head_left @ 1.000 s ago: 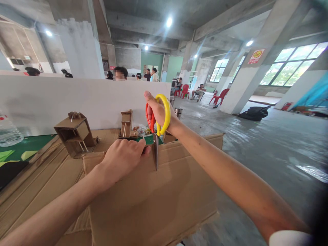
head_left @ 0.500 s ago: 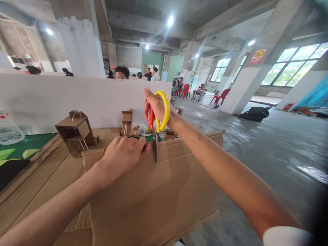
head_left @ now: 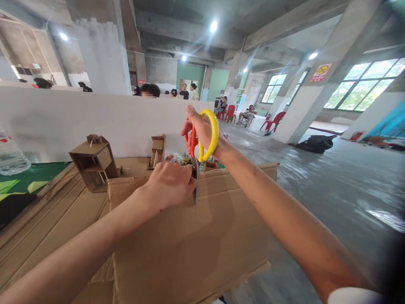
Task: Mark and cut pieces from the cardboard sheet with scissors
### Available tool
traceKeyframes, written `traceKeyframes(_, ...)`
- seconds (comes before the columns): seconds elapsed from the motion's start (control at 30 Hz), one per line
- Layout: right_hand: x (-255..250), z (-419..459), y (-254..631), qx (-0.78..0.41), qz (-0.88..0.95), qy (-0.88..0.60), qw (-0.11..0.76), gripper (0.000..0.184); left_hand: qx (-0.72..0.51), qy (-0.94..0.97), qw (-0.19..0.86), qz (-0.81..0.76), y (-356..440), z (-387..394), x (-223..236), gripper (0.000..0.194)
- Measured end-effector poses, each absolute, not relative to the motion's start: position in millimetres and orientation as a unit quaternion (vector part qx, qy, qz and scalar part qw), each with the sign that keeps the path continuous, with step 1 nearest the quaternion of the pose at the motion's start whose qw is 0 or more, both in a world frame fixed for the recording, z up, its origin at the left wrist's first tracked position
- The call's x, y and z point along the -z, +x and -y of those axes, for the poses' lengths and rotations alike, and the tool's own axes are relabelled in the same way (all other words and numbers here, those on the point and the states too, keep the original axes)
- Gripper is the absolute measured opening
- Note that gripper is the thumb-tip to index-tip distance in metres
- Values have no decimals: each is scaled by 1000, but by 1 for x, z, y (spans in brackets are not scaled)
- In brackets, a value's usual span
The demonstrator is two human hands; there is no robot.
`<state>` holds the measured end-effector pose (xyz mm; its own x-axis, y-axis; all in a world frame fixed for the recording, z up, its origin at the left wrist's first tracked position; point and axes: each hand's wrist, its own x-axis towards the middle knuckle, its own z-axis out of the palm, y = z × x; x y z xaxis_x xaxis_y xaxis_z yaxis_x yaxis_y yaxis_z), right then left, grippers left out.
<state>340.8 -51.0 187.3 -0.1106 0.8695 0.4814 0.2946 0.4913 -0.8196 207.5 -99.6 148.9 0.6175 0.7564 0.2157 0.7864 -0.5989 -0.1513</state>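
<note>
A large brown cardboard sheet (head_left: 202,245) stands tilted in front of me, its upper edge gripped by my left hand (head_left: 172,183). The fingers of that hand are closed over the edge, the thumb lying against the scissors' blades. My right hand (head_left: 202,131) is closed around scissors (head_left: 209,141) with one yellow and one red handle loop. Their blades point down, with one blade lying over the front face of the cardboard just right of my left hand. The rest of the blades is hidden by the sheet and my left hand.
On the cardboard-covered table stand a cardboard box model (head_left: 93,162) and a smaller cardboard piece (head_left: 156,152). A plastic bottle (head_left: 12,154) is at the left. A white partition (head_left: 95,116) runs behind. Red chairs (head_left: 230,113), seated people and a black bag (head_left: 316,143) are beyond.
My left hand has slid right along the cardboard's edge, up against the scissors. My right hand and the scissors have shifted slightly right, and the handle loops have turned a little.
</note>
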Motion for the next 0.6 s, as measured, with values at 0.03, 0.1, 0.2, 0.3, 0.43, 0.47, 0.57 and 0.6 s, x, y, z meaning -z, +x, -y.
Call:
traceKeyframes(0.03,-185,49,342,-276,693,-416,521,60,68,-896,118,423,209,98,-147,30)
traceKeyframes(0.1,-181,45,346,-276,694,-410,524,60,74,-901,123,409,210,94,-142,32)
traceKeyframes(0.2,-176,40,349,-277,699,-412,514,61,72,-908,123,395,209,89,-137,34)
traceKeyframes(0.3,-175,40,349,-269,705,-420,504,64,69,-909,125,393,208,88,-136,35)
traceKeyframes(0.43,-178,44,343,-255,695,-430,517,64,76,-905,129,399,207,89,-138,34)
traceKeyframes(0.47,-179,45,341,-253,692,-433,519,64,76,-904,125,401,206,89,-138,33)
traceKeyframes(0.57,-181,46,337,-254,692,-439,513,62,67,-910,91,398,202,88,-141,36)
traceKeyframes(0.6,-181,46,337,-256,695,-439,509,61,64,-913,79,396,201,88,-142,39)
